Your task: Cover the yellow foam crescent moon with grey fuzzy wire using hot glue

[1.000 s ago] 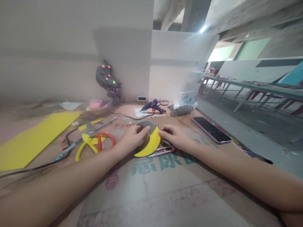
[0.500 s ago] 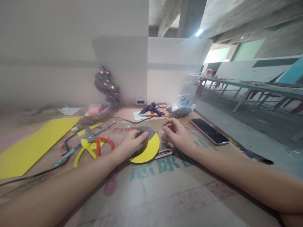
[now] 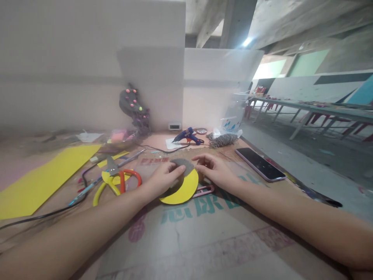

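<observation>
My left hand [image 3: 166,178] is closed on the left side of a round yellow disc [image 3: 183,190], thumb on top, other fingers partly hidden. Grey, yarn-like material [image 3: 184,162] covers the disc's far part. At the disc's right edge is my right hand [image 3: 217,171], its fingers curled and the index fingertip by the grey covering. Anything between those fingers is too small or hidden to make out. A pink-handled cutter [image 3: 205,190] lies partly under the disc. Left of my left hand are scissors [image 3: 121,179] with red and yellow handles.
A blue glue gun [image 3: 188,136] rests behind the disc, beside a skein of grey yarn [image 3: 223,140]. On the right lies a phone [image 3: 260,164]. A yellow sheet [image 3: 49,179] and a black cable [image 3: 37,216] are at left. A dark figure with coloured dots [image 3: 132,105] stands at the back.
My right hand has moved left, up to the disc's edge, and its index finger now reaches towards the grey covering. My left hand keeps its hold. The view has shifted slightly.
</observation>
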Demonstrator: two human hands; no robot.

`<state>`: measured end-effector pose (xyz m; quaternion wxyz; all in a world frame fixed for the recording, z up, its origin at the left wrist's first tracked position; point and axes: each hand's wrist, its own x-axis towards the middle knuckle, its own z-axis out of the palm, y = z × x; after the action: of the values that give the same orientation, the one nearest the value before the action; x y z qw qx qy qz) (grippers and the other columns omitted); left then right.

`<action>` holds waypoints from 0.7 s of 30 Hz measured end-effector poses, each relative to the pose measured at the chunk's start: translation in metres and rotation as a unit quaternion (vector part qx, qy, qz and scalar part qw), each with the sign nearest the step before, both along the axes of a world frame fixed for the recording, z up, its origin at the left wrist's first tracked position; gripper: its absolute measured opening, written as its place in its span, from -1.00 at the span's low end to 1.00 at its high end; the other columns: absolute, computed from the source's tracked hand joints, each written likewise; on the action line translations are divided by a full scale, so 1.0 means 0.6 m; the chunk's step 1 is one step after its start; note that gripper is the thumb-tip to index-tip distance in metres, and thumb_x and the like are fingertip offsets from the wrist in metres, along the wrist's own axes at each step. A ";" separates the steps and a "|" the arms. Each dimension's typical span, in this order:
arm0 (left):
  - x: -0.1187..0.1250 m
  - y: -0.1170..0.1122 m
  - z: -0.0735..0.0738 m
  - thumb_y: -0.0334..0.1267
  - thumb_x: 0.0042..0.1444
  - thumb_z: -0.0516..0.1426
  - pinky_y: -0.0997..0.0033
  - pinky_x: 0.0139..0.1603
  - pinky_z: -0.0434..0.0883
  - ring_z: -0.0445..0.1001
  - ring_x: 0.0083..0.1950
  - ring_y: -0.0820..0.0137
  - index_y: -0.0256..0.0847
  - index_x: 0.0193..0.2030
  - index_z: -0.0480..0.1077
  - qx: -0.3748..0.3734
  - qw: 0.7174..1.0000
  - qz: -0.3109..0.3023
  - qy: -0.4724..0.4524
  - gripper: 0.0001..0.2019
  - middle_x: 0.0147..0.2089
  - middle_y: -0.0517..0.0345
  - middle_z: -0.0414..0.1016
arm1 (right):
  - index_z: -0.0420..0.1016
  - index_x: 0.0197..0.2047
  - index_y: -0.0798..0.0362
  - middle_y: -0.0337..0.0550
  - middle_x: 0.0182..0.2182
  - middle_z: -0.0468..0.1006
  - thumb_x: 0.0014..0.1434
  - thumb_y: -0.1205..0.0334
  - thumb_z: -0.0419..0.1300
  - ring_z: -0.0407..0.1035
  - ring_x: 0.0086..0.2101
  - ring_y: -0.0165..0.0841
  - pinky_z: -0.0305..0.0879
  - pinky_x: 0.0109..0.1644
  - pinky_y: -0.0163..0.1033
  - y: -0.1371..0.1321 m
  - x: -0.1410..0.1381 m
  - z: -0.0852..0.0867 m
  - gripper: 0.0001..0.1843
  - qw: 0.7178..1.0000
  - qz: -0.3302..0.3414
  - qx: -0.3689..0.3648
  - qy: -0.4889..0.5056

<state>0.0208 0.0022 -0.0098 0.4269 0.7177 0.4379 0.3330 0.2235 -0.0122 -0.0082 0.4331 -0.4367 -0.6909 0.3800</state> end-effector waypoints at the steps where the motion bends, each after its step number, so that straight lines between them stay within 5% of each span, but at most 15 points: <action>1: 0.000 0.001 -0.001 0.09 0.07 0.08 0.47 -0.50 0.23 0.34 -0.45 0.40 -0.29 -0.38 0.42 -0.002 1.000 -0.001 0.001 -0.59 -0.47 0.12 0.43 | 0.46 -0.12 0.06 -0.23 -0.40 0.49 0.14 0.16 0.20 0.39 -0.42 -0.40 0.32 -0.37 -0.29 0.002 0.001 0.000 -0.75 0.999 -0.014 0.016 -0.026; 7: -0.002 0.002 -0.005 0.12 0.07 0.07 0.47 -0.53 0.18 0.28 -0.53 0.44 -0.30 -0.43 0.39 -0.012 1.000 -0.005 0.016 -0.56 -0.55 0.18 0.34 | 0.48 -0.39 0.05 -0.23 -0.48 0.48 0.11 0.22 0.19 0.39 -0.36 -0.34 0.29 -0.33 -0.27 0.006 0.002 -0.002 -0.90 0.993 -0.060 0.068 -0.081; 14: -0.003 -0.002 0.001 0.11 0.09 0.07 0.44 -0.49 0.23 0.34 -0.47 0.40 -0.32 -0.40 0.44 -0.013 0.999 -0.030 0.022 -0.55 -0.48 0.10 0.43 | 0.42 -0.38 0.01 -0.32 -0.63 0.35 0.18 0.15 0.16 0.31 -0.52 -0.38 0.23 -0.47 -0.29 0.004 0.002 -0.007 -0.85 0.993 -0.060 0.064 -0.074; 21: -0.004 -0.002 0.001 0.07 0.12 0.07 0.43 -0.44 0.30 0.38 -0.46 0.40 -0.32 -0.42 0.44 0.002 0.998 -0.054 0.015 -0.57 -0.46 0.07 0.48 | 0.43 -0.37 0.00 -0.27 -0.57 0.41 0.19 0.14 0.15 0.35 -0.47 -0.35 0.27 -0.41 -0.26 0.004 0.003 -0.005 -0.85 0.991 -0.064 0.081 -0.082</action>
<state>0.0185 0.0008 -0.0092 0.4363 0.7458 0.4042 0.3000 0.2251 -0.0099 -0.0114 0.4325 -0.4733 -0.7228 0.2577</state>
